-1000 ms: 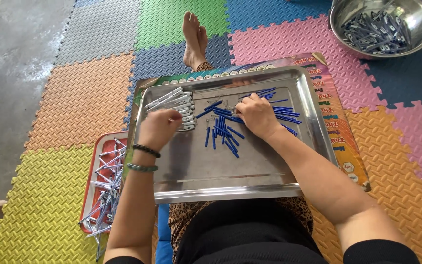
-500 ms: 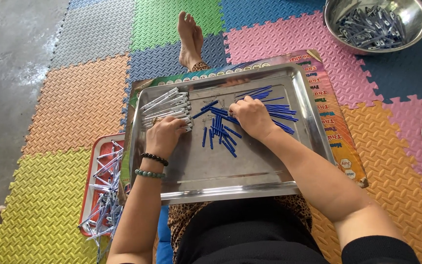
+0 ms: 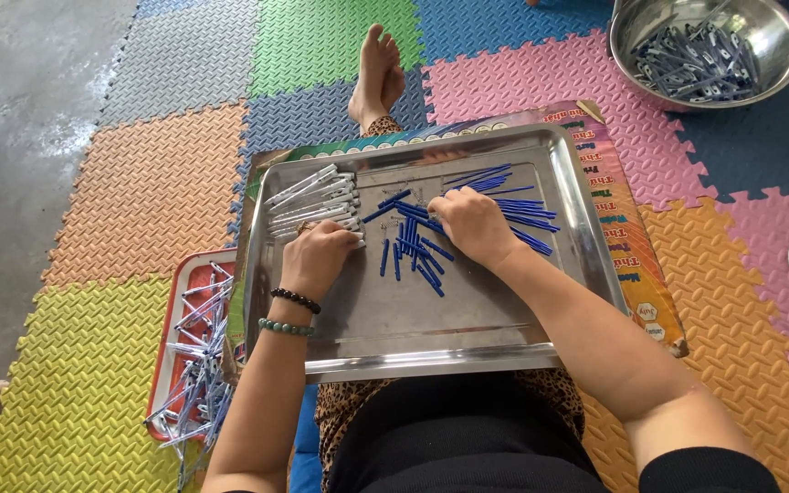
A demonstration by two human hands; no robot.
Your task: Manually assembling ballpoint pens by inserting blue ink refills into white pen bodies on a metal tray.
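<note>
Sitting with a tray (image 3: 595, 237) mid-frame, the left hand (image 3: 320, 258) is gripping white tubes (image 3: 310, 203), the right hand (image 3: 469, 225) is curling over many loose blue sticks (image 3: 417, 251).

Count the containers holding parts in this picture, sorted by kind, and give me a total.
Rectangular steel tray on the lap, with thin blue sticks and white tubes: 1
Round steel bowl of grey-blue parts, top right: 1
Red plastic tray of white tubes, on the left: 1
Total: 3
</note>
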